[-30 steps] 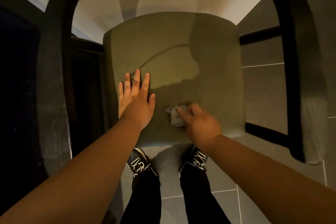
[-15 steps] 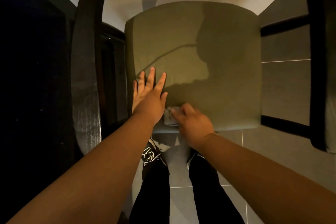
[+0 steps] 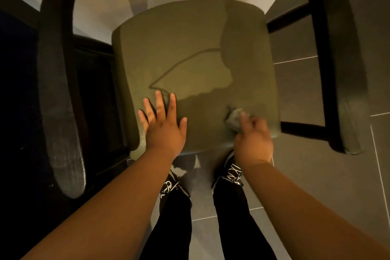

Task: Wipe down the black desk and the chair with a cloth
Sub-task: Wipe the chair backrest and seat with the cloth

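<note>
Left hand [image 3: 163, 131] lies flat on the seat [image 3: 190, 48]; right hand [image 3: 253, 141] grips the cloth [image 3: 233, 119].

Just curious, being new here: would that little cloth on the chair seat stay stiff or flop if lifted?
Probably floppy: the cloth is crumpled into folds under the right hand. Likely light, being small beside that hand. It seems unlikely to roll, lying bunched on the flat seat.
</note>
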`<action>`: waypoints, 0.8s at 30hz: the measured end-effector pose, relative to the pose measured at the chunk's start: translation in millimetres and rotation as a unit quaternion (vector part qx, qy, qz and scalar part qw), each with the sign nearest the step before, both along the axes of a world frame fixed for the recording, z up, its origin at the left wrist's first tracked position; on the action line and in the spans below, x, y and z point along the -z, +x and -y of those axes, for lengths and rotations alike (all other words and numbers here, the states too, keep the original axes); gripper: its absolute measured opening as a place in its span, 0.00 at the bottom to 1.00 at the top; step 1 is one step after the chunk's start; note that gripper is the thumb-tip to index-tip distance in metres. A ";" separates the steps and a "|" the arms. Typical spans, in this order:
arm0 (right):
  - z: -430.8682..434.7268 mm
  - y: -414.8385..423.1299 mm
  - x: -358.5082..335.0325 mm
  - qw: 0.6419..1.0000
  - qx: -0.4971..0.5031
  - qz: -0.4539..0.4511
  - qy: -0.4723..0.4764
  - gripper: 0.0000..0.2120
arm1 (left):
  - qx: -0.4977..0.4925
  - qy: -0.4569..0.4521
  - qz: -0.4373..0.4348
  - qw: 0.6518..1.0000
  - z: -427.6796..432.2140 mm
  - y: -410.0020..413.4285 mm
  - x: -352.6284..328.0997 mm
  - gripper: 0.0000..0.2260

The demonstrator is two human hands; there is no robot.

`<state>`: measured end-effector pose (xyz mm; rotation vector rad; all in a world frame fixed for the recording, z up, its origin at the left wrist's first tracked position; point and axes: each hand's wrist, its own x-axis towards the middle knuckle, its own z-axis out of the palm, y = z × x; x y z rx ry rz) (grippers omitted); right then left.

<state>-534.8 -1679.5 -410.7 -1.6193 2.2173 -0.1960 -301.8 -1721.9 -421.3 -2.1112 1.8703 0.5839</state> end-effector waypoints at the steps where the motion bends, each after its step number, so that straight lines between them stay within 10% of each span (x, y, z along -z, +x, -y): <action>1: -4.9 4.8 1.4 0.997 -0.073 0.009 -0.007 0.27 | -0.003 0.002 -0.002 1.000 0.9 -4.7 0.1 0.34; 4: 14.3 -14.1 1.7 0.982 -0.185 0.019 -0.026 0.24 | 0.011 0.002 -0.013 1.000 9.1 -12.0 -3.5 0.31; 10: 107.2 -77.3 -2.7 0.982 0.184 -0.017 0.032 0.15 | 0.038 0.018 -0.022 0.999 46.6 -22.9 -12.5 0.32; 17: 113.6 29.6 -17.8 0.972 -0.216 0.053 0.075 0.17 | 0.004 0.028 -0.041 0.999 50.5 -36.2 -19.5 0.35; 24: 170.2 -41.4 -18.1 0.995 0.085 0.028 0.032 0.23 | -0.006 0.039 -0.060 0.997 75.3 -19.5 -27.8 0.32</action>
